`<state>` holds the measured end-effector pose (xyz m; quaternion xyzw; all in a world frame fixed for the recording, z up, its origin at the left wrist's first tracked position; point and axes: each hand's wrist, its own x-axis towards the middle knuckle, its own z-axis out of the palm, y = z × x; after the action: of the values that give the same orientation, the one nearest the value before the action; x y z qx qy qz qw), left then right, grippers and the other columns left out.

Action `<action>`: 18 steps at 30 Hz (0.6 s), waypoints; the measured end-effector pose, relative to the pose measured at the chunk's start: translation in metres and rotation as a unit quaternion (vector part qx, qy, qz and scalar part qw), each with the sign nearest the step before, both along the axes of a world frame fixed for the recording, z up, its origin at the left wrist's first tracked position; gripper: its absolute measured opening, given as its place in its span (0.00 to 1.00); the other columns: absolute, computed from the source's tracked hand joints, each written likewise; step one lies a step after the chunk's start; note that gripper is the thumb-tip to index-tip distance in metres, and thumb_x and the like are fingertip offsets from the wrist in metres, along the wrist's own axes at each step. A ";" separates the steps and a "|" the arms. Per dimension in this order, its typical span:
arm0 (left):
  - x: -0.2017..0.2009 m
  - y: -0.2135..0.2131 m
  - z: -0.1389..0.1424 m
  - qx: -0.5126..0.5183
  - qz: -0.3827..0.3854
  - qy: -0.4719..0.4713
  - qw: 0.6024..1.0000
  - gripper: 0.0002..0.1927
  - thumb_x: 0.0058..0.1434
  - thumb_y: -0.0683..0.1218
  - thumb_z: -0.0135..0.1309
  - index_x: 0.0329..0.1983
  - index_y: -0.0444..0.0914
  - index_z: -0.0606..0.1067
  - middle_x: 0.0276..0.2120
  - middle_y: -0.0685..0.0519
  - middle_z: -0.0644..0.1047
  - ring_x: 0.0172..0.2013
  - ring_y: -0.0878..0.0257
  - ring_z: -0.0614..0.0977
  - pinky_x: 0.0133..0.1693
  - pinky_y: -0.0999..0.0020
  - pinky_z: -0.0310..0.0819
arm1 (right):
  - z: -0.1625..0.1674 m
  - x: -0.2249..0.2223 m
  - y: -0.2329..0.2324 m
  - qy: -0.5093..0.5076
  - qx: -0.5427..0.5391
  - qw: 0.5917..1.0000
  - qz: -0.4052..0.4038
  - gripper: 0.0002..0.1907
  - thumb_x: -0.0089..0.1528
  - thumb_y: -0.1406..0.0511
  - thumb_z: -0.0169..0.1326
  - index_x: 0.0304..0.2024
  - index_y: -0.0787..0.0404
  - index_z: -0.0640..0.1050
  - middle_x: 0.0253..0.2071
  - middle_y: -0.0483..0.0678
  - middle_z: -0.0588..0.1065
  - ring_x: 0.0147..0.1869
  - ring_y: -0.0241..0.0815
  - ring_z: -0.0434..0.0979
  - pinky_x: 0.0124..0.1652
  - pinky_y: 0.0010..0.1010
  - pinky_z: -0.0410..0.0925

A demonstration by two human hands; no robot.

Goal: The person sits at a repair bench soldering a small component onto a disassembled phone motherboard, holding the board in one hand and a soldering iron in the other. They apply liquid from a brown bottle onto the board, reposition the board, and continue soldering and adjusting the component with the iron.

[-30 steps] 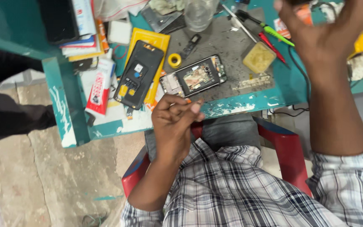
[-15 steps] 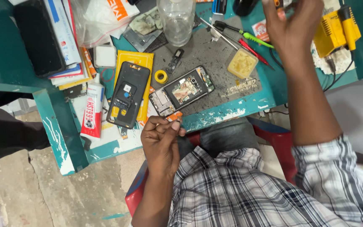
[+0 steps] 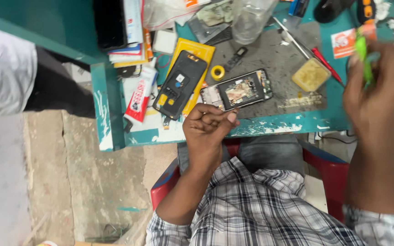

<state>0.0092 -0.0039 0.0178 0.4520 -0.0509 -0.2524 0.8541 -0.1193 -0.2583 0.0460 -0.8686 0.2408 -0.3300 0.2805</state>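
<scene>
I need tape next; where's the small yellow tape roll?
In the head view, the yellow tape roll lies mid-bench on the grey mat, between the black back cover and the opened phone.

1. The right hand [image 3: 374,93] is motion-blurred; the green tool [image 3: 362,57] in it is smeared, its kind unclear.
2. The left hand [image 3: 207,125] is curled, hiding anything inside.
3. The clear bottle [image 3: 251,18] is cut off by the top edge.

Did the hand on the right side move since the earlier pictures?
Yes. The right hand has come back toward the teal table's near edge, and it now holds a green tool; earlier it reached past the far side.
</scene>
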 end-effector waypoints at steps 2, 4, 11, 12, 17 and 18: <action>0.001 0.000 0.003 -0.005 0.001 -0.048 0.999 0.11 0.65 0.30 0.60 0.44 0.32 0.71 0.35 0.43 0.83 0.40 0.59 0.87 0.49 0.64 0.84 | 0.008 -0.005 0.036 -0.020 0.039 0.997 0.069 0.06 0.72 0.76 0.56 0.51 0.71 0.76 0.45 0.57 0.73 0.43 0.45 0.74 0.39 0.30 0.68; 0.000 -0.001 0.006 0.002 0.010 -0.051 0.999 0.11 0.64 0.30 0.60 0.43 0.32 0.71 0.35 0.43 0.83 0.40 0.61 0.86 0.48 0.66 0.83 | 0.010 -0.008 0.070 -0.030 0.046 0.990 0.132 0.10 0.69 0.76 0.58 0.53 0.68 0.77 0.51 0.55 0.75 0.49 0.43 0.79 0.44 0.28 0.73; -0.006 0.008 0.010 0.031 0.034 -0.088 0.995 0.13 0.63 0.28 0.61 0.44 0.33 0.71 0.36 0.44 0.83 0.39 0.63 0.85 0.45 0.70 0.80 | 0.007 -0.005 0.093 0.016 0.003 0.988 0.154 0.15 0.64 0.75 0.63 0.54 0.64 0.80 0.52 0.52 0.73 0.50 0.45 0.80 0.45 0.32 0.73; -0.005 0.008 0.010 0.025 0.033 -0.082 0.996 0.13 0.63 0.29 0.61 0.44 0.33 0.71 0.36 0.44 0.83 0.39 0.63 0.86 0.46 0.70 0.80 | 0.008 -0.007 0.092 0.021 0.005 0.989 0.149 0.15 0.64 0.75 0.63 0.54 0.64 0.80 0.52 0.52 0.73 0.50 0.44 0.80 0.45 0.32 0.73; 0.000 0.006 0.004 0.000 0.042 -0.070 0.997 0.13 0.64 0.29 0.60 0.44 0.33 0.71 0.37 0.44 0.84 0.42 0.61 0.87 0.50 0.69 0.82 | 0.013 -0.013 0.091 0.013 0.020 0.993 0.117 0.15 0.68 0.76 0.62 0.57 0.64 0.80 0.52 0.52 0.72 0.49 0.41 0.79 0.44 0.29 0.74; -0.002 0.007 0.002 0.012 0.036 -0.070 0.997 0.13 0.63 0.29 0.60 0.45 0.33 0.71 0.37 0.44 0.83 0.41 0.61 0.86 0.49 0.69 0.81 | 0.013 -0.012 0.091 0.014 0.023 0.992 0.127 0.15 0.67 0.76 0.63 0.56 0.64 0.81 0.52 0.53 0.72 0.47 0.41 0.78 0.42 0.29 0.72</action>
<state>0.0073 0.0029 0.0201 0.4803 -0.0913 -0.1894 0.8516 -0.1316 -0.1669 0.0588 -0.8901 0.1399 -0.2737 0.3366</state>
